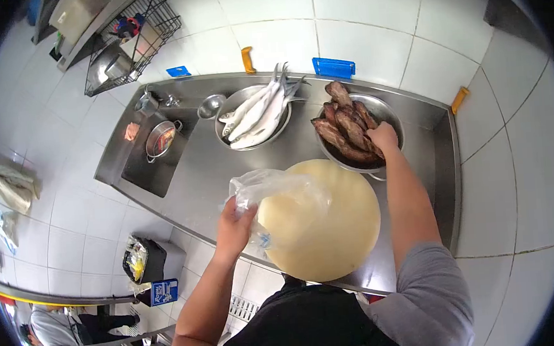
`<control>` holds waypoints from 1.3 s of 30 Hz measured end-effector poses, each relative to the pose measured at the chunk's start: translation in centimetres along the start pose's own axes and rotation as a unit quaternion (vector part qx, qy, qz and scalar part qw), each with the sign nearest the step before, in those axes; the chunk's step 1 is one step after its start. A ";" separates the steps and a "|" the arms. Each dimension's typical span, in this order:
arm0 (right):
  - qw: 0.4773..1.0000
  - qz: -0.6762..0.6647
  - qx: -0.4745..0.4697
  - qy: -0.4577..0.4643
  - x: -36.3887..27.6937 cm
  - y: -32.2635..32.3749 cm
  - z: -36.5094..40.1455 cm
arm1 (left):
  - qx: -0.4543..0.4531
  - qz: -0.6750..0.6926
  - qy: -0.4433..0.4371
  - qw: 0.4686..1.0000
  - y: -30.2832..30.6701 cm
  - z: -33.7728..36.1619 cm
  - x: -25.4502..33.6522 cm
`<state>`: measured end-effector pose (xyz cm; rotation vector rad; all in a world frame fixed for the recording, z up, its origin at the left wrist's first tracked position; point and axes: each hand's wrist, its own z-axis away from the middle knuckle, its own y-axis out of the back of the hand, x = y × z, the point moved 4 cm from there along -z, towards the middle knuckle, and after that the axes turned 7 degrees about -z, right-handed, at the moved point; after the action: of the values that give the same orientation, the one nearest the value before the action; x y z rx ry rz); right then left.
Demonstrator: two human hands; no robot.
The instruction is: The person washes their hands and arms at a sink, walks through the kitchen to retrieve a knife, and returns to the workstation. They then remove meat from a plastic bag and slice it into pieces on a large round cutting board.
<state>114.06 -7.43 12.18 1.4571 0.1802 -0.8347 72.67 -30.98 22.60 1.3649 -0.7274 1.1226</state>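
My left hand (234, 232) is closed on a clear plastic bag (278, 187), which droops over the left part of a thick round cutting board (342, 239). Behind the board, my right hand (384, 137) reaches into a metal bowl (391, 108) piled with long, dark brown pieces of cured meat (349, 124). Its fingers are bent around the end of one piece at the bowl's right side; the fingertips are partly hidden. Whole silver fish (261, 117) lie in another metal bowl (247, 148) to the left, tails sticking out over the rim.
A sink (145, 169) holding a two-handled pot (161, 142) is at the counter's left end. Beside the fish is a small metal bowl (211, 106). A wire rack (133, 45) hangs on the wall. A bin (145, 259) stands on the floor; another person (60, 326) is at lower left.
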 end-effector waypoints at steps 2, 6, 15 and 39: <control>1.000 -0.022 -0.008 0.017 -0.1 1.4 0.3 | -0.006 0.011 0.000 1.000 -0.5 0.0 0.7; 0.936 -0.344 -0.070 -0.010 4.9 0.7 -2.9 | -0.014 0.044 0.035 0.998 -2.0 0.4 3.8; 0.946 -0.158 -0.263 0.103 -4.5 17.4 21.9 | -0.083 0.086 0.026 0.993 -5.0 -2.4 3.2; 0.999 -0.013 -0.023 0.037 5.6 2.4 26.7 | -0.270 -0.039 -0.286 0.919 -14.8 1.2 5.2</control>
<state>109.53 -34.32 14.97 1.4460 0.2720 -0.7938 88.32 -29.08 21.95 1.2191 -1.2820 0.3849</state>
